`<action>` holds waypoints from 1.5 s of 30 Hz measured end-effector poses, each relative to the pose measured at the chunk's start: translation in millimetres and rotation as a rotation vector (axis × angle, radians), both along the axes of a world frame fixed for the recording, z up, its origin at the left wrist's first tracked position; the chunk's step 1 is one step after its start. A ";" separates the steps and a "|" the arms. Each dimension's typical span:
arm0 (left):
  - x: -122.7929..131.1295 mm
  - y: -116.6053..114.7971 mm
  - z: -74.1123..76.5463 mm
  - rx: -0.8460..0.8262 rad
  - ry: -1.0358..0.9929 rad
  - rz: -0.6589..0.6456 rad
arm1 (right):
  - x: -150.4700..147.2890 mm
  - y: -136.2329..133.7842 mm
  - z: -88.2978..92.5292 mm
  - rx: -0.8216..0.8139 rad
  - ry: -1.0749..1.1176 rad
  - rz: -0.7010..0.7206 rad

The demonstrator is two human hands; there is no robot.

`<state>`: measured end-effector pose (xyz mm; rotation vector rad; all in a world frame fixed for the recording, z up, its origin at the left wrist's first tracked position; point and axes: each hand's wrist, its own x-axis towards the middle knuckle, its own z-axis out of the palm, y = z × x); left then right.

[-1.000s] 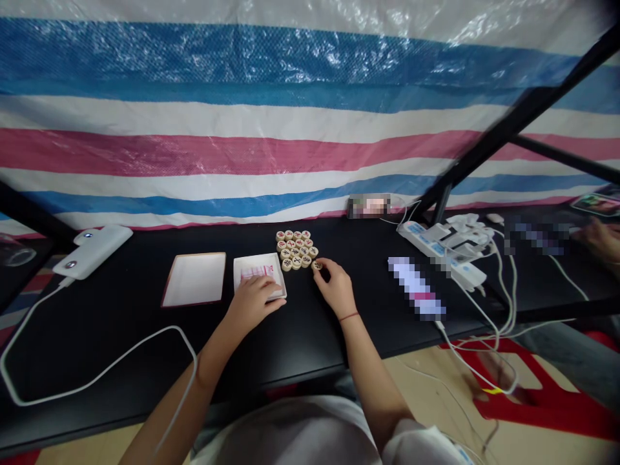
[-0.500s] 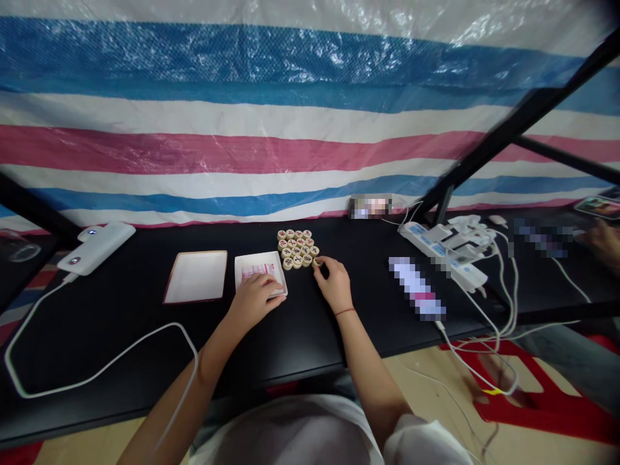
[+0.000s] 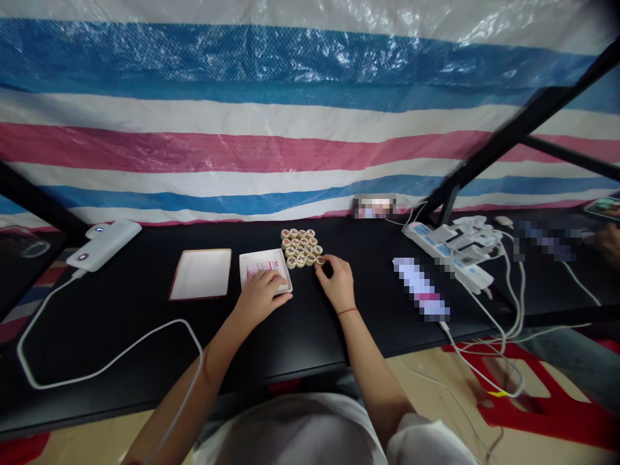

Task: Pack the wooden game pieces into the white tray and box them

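Observation:
Round wooden Chinese chess pieces (image 3: pixel 300 243), stacked in layers, stand in a tight block of rows on the black table. Red characters mark the back rows and dark ones the front rows. At the block's front right corner, my right hand (image 3: pixel 338 281) has its thumb and index finger on a chess piece (image 3: pixel 320 260), which sits in line with the front row. To the left is a shallow white box (image 3: pixel 246 263) with a pink-printed sheet inside. My left hand (image 3: pixel 261 298) is closed over its front edge, fingers inside and thumb outside; the fingertips are partly hidden.
An upturned box lid (image 3: pixel 201 274) lies left of the box. Farther left is a white device (image 3: pixel 104 245) with a looping cable. On the right are a blurred phone (image 3: pixel 421 289) and a loaded power strip (image 3: pixel 448 255). Another person's hand (image 3: pixel 611 242) shows at the right edge.
The whole view has shifted slightly. My right fingers have slid a little off the corner piece's top, so more of its face shows. My left hand stays at the box.

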<state>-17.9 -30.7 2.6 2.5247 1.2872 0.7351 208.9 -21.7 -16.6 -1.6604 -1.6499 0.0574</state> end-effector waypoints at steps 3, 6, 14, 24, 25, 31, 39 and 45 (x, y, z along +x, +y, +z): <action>-14.9 4.1 11.9 0.065 -0.039 0.050 | -8.7 -5.9 12.7 0.070 0.010 -0.008; -40.3 10.0 20.0 0.113 -0.052 0.181 | -31.0 -5.6 30.0 0.031 -0.036 0.200; -66.8 -18.4 5.4 0.197 0.169 0.352 | -116.7 29.6 44.8 -0.337 -0.577 0.575; -58.8 -41.1 -10.3 0.184 0.286 0.441 | -113.8 44.5 53.2 -0.365 -0.446 0.584; -57.6 -40.9 -10.2 0.183 0.284 0.431 | -104.8 43.3 57.2 -0.342 -0.335 0.610; -54.5 -38.4 -5.9 0.162 0.300 0.381 | -10.1 21.7 67.1 -0.344 0.274 0.667; -50.8 -33.8 -7.9 0.230 0.271 0.346 | 38.5 -23.1 19.4 -0.264 -0.026 0.378; -50.6 -35.3 -4.4 0.229 0.313 0.280 | 8.5 -58.6 7.4 -0.043 -0.211 0.280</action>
